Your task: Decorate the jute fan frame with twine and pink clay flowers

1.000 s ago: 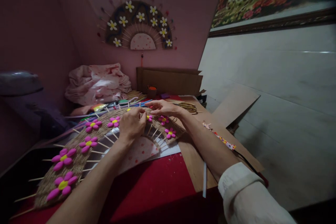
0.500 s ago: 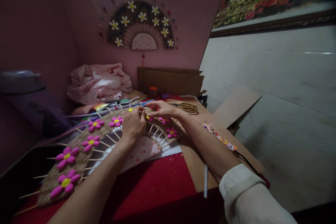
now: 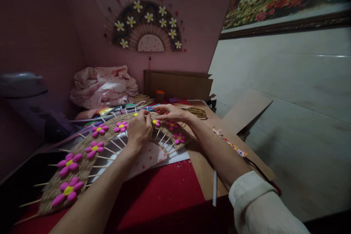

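A half-round fan of coiled twine (image 3: 109, 135) lies across the table, with thin sticks standing out from both its edges. Pink clay flowers with yellow centres (image 3: 68, 190) dot its band. My left hand (image 3: 140, 128) rests on the upper middle of the band, fingers closed; what they pinch, if anything, is hidden. Just right of it, my right hand (image 3: 172, 112) hovers over the band with thumb and fingers apart, nothing visible between them. A partly covered flower (image 3: 156, 122) shows below its thumb. The fan's inner half-disc is spotted pink cloth (image 3: 150, 157).
A finished-looking fan with white flowers (image 3: 148, 18) hangs on the pink wall. Behind the work are crumpled pink cloth (image 3: 104, 86), a cardboard piece (image 3: 178, 85) and scissors (image 3: 197, 111). A glue stick (image 3: 214, 188) lies on cardboard at right, over the red tablecloth (image 3: 164, 197).
My right thumb and fingers have drawn slightly right, away from my left fingertips, so more of the flower below shows. My left hand stays nearly in place.
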A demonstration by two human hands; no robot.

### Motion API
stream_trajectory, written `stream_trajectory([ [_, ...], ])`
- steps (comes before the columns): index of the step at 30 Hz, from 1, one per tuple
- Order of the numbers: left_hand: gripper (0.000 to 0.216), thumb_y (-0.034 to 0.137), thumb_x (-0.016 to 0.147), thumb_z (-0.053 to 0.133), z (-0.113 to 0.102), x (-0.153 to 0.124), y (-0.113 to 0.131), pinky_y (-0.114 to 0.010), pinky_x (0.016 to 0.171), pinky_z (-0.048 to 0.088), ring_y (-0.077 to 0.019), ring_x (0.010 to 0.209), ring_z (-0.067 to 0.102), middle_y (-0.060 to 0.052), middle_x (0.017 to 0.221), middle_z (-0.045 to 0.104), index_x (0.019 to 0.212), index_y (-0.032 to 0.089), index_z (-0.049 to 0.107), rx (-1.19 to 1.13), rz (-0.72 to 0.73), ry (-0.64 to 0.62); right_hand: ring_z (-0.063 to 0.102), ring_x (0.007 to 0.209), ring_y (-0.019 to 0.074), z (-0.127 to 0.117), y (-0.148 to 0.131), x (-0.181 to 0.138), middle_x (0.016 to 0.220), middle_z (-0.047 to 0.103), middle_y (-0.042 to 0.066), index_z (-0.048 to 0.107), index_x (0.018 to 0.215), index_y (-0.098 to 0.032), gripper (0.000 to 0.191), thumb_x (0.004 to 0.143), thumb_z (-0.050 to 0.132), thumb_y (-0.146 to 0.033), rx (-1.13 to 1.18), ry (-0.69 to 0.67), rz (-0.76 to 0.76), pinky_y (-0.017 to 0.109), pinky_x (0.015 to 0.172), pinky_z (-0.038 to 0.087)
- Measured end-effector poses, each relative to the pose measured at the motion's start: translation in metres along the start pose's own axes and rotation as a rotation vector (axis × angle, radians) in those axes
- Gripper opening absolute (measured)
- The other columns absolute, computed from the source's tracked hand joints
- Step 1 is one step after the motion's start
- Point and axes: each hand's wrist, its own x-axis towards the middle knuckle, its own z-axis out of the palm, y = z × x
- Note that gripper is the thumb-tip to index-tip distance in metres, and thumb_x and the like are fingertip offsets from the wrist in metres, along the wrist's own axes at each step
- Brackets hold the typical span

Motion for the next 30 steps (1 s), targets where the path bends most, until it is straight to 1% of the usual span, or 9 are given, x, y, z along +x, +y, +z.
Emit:
stream_trajectory([
  [3,0.026,0.031,0.087,0.040,-0.001,0.000,0.001,-0.030,0.064,0.038,-0.0224,0.076,0.063,-0.006,0.081,0.069,0.095,0.021,0.062,-0.010,-0.008,0.001,0.054,0.074,0.0114,-0.002,0.002,0.000,0.085,0.062,0.001,0.052,0.124,-0.017,0.054,0.072,0.067,-0.016,0.044,-0.015,0.004,0.026,0.069,0.046],
  [8,0.026,0.031,0.086,0.041,-0.001,0.000,0.002,-0.030,0.064,0.039,-0.0222,0.075,0.062,-0.007,0.081,0.069,0.096,0.020,0.062,-0.011,-0.015,-0.004,0.049,0.067,0.0099,0.000,0.005,0.001,0.079,0.059,-0.001,0.053,0.124,-0.015,0.059,0.068,0.071,-0.017,0.062,0.003,0.000,0.025,0.065,0.044],
  [13,0.026,0.031,0.086,0.040,0.000,0.001,0.001,-0.031,0.064,0.039,-0.0236,0.077,0.063,-0.007,0.082,0.069,0.095,0.021,0.063,0.005,-0.008,-0.001,0.051,0.068,0.0093,-0.002,0.009,0.002,0.080,0.062,0.001,0.054,0.121,-0.016,0.043,0.078,0.061,-0.020,0.105,0.005,0.003,0.024,0.065,0.046],
  [15,0.026,0.031,0.086,0.041,0.001,0.001,0.000,-0.031,0.065,0.039,-0.0235,0.077,0.063,-0.007,0.082,0.069,0.096,0.021,0.063,0.007,-0.007,-0.003,0.052,0.067,0.0089,-0.002,0.008,0.002,0.081,0.062,0.000,0.054,0.121,-0.015,0.044,0.078,0.060,-0.017,0.099,0.008,0.007,0.024,0.065,0.046],
  [18,0.026,0.031,0.086,0.040,0.001,0.000,-0.001,-0.031,0.064,0.039,-0.0233,0.077,0.063,-0.007,0.082,0.069,0.096,0.021,0.063,0.010,0.002,-0.001,0.053,0.069,0.0093,-0.001,0.004,0.001,0.084,0.063,0.001,0.053,0.121,-0.014,0.049,0.073,0.061,-0.010,0.052,0.009,0.037,0.026,0.069,0.047],
  [23,0.026,0.031,0.086,0.040,0.001,0.000,-0.001,-0.030,0.063,0.038,-0.0228,0.076,0.063,-0.006,0.081,0.069,0.095,0.021,0.063,-0.001,0.006,0.012,0.056,0.078,0.0110,0.002,-0.006,-0.004,0.091,0.064,0.004,0.054,0.121,-0.010,0.048,0.073,0.055,-0.004,0.019,-0.006,0.061,0.027,0.077,0.046],
  [26,0.026,0.031,0.086,0.040,0.001,0.000,-0.001,-0.030,0.063,0.038,-0.0229,0.076,0.063,-0.006,0.081,0.069,0.095,0.021,0.063,0.010,0.006,0.010,0.057,0.083,0.0128,0.003,-0.007,-0.005,0.094,0.064,0.005,0.055,0.121,-0.010,0.048,0.073,0.056,-0.006,-0.024,0.015,0.044,0.029,0.080,0.046],
  [30,0.026,0.031,0.086,0.039,0.000,0.000,-0.001,-0.030,0.064,0.039,-0.0225,0.077,0.063,-0.006,0.082,0.069,0.095,0.021,0.062,-0.003,0.009,0.008,0.058,0.087,0.0137,0.005,-0.007,-0.007,0.104,0.063,0.008,0.053,0.123,-0.009,0.049,0.073,0.058,-0.009,-0.083,0.040,0.014,0.031,0.084,0.045],
])
